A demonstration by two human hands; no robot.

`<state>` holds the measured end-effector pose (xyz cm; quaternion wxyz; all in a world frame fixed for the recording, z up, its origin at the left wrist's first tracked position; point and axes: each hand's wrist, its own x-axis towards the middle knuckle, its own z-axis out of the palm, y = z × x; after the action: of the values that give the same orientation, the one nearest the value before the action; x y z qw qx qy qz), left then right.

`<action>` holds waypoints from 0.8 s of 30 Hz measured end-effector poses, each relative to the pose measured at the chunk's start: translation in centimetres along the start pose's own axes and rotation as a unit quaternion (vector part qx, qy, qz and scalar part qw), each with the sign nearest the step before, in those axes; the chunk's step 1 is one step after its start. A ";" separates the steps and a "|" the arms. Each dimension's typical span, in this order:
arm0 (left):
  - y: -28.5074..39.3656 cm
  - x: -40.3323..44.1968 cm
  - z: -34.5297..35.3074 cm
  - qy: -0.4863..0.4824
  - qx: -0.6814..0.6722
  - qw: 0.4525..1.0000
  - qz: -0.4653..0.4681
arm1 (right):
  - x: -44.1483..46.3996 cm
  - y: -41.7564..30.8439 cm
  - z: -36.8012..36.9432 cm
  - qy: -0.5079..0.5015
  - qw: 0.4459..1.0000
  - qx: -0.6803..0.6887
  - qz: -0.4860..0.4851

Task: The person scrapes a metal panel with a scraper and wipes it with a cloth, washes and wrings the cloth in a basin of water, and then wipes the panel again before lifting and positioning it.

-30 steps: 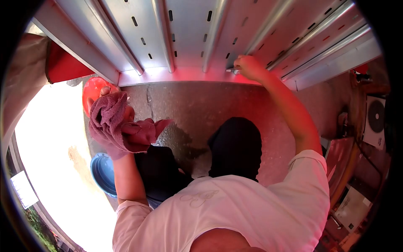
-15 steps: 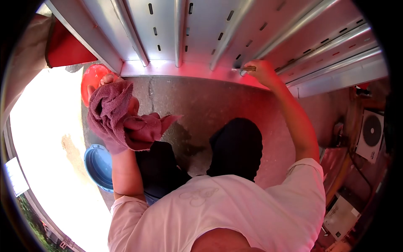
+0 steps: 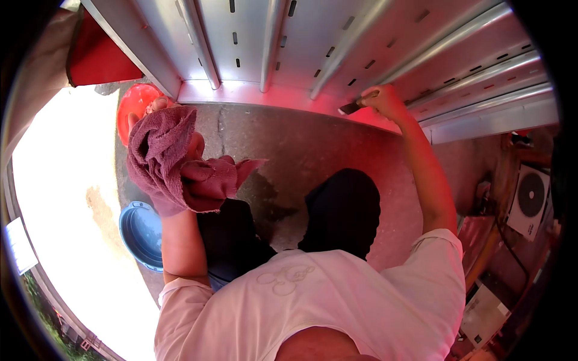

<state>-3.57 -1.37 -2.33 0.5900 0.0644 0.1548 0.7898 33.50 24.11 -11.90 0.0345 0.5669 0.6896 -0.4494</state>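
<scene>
A crumpled maroon cloth (image 3: pixel 159 147) is bunched in my left hand (image 3: pixel 158 105) and covers most of it, with a loose end hanging to the right. Only some curled fingers show past the cloth. Behind those fingers is a red basin (image 3: pixel 129 107); whether they touch it I cannot tell. My right hand (image 3: pixel 385 102) grips a small flat scraper (image 3: pixel 352 107) with a brown handle and a dark blade that has a pale edge. The blade is near the lower edge of a ribbed, slotted metal panel (image 3: pixel 241 90).
A blue basin (image 3: pixel 141 234) stands on the ground by my left forearm. My dark-trousered knees (image 3: pixel 343 207) are over the concrete floor (image 3: pixel 271 132), which has a wet patch (image 3: pixel 268 198). At right is a white fan unit (image 3: pixel 530 192). A red cover (image 3: pixel 99 57) hangs upper left.
My right hand has moved slightly right, and the scraper has turned so its blade shows flat and angles down. My left hand keeps the cloth as before. The view has shifted a little.
</scene>
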 end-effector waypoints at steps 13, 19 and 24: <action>-0.4 -1.2 -1.1 -0.241 0.128 0.957 -0.098 | 0.7 -4.4 5.4 -0.167 0.950 0.263 -0.012; 1.6 -1.8 -1.5 -0.202 0.100 0.974 -0.009 | 1.5 6.3 12.5 -0.091 0.911 0.388 0.108; 3.3 -2.3 -1.7 -0.246 0.173 0.953 0.023 | -0.6 15.5 17.2 0.042 0.951 -0.290 -0.100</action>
<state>-6.41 -4.70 -2.68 0.5715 0.3613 0.1370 0.7239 38.38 11.63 -30.76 0.1236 0.4785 0.8443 -0.2070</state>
